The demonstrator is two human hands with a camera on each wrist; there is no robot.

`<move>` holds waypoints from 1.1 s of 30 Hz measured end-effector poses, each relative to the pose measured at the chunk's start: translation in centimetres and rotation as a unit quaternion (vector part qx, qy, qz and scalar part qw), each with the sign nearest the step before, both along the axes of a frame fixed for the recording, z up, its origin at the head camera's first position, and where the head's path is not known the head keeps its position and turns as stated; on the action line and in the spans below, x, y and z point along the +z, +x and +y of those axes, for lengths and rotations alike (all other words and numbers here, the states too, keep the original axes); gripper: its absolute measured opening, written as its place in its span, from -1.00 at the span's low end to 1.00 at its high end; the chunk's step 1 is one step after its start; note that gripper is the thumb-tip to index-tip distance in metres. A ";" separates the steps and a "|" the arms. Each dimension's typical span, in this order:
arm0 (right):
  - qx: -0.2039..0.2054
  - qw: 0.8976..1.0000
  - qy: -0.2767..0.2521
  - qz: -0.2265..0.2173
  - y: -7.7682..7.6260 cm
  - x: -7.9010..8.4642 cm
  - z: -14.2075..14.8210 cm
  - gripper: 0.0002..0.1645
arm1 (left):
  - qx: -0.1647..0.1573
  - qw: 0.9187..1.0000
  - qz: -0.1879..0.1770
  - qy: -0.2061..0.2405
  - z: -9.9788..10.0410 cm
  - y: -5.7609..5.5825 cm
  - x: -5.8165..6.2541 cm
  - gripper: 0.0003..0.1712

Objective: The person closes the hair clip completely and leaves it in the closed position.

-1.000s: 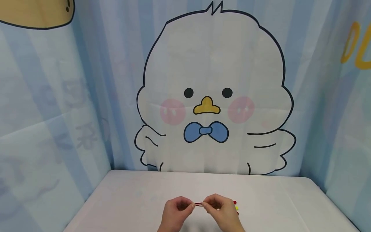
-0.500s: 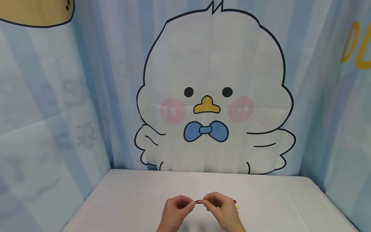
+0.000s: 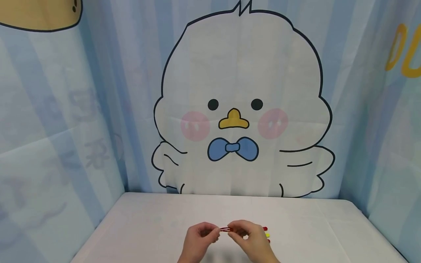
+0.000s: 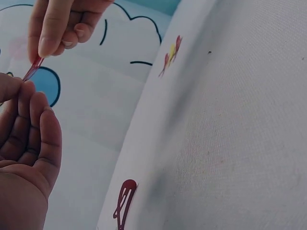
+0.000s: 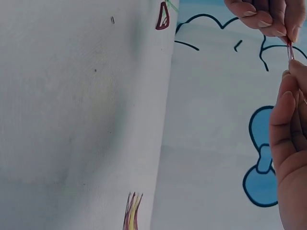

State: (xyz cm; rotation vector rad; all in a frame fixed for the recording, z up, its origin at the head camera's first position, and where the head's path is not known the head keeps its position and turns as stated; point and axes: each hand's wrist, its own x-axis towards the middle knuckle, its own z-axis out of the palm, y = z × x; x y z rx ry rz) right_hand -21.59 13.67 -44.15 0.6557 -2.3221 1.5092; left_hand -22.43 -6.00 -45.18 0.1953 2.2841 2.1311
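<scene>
A red snap hair clip (image 3: 225, 229) is held between my two hands, above the table. My left hand (image 3: 198, 239) pinches one end of it between thumb and forefinger. At the clip's other end, my right hand (image 3: 251, 237) grips with its fingertips. Thin slotted metal strips of the hair clip (image 4: 32, 71) show between the fingers in the left wrist view. Just past my right hand lies a row of hair clips, with a yellow clip (image 3: 268, 235) between a red one (image 3: 265, 228) and another red one mostly covered by the hand.
A dark red hair clip (image 4: 125, 203) lies on the white table (image 3: 148, 219) to the left, hidden in the head view. A bit of green (image 5: 171, 5) shows beside it. Behind the table hangs a curtain (image 3: 230, 171) printed with a cartoon bird.
My right hand has shifted slightly left and its fingers have changed position on the hair clip. More of the clip's red end now shows. My left hand stays nearly where it was.
</scene>
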 end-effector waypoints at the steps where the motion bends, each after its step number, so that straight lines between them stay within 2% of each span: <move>1: 0.005 1.000 0.008 0.017 -0.1 -0.1 0.0 -0.83 | 0.003 1.000 -0.004 -0.001 0.0 -0.1 0.0 -0.77; 4: 0.013 0.996 0.031 0.082 -0.3 -0.6 0.0 -0.79 | 0.009 1.000 -0.017 -0.007 0.0 -0.2 -0.1 -0.79; 7: 0.019 0.988 0.041 0.146 -0.6 -1.2 0.1 -0.75 | 0.010 1.000 -0.024 -0.009 0.0 -0.3 -0.1 -0.80; 11: 0.028 0.982 0.032 0.184 -0.7 -1.5 0.2 -0.77 | 0.002 1.000 -0.021 -0.004 0.0 -0.3 -0.1 -0.78; 13: 0.028 0.982 0.027 0.185 -0.7 -1.3 0.3 -0.80 | -0.007 1.000 -0.013 -0.001 0.0 -0.3 -0.1 -0.77; 21: 0.022 0.981 0.016 0.192 -0.6 -0.5 0.3 -0.70 | -0.038 0.999 0.025 0.008 -0.9 -0.4 0.1 -0.74; 28: 0.004 0.985 0.017 0.173 -1.0 -0.4 0.4 -0.67 | -0.023 0.999 0.032 0.010 -1.7 -0.8 0.4 -0.68; 33: -0.003 0.984 0.008 0.176 -0.7 -0.6 0.8 -0.69 | -0.017 0.999 0.029 -0.001 -2.5 -0.7 0.3 -0.70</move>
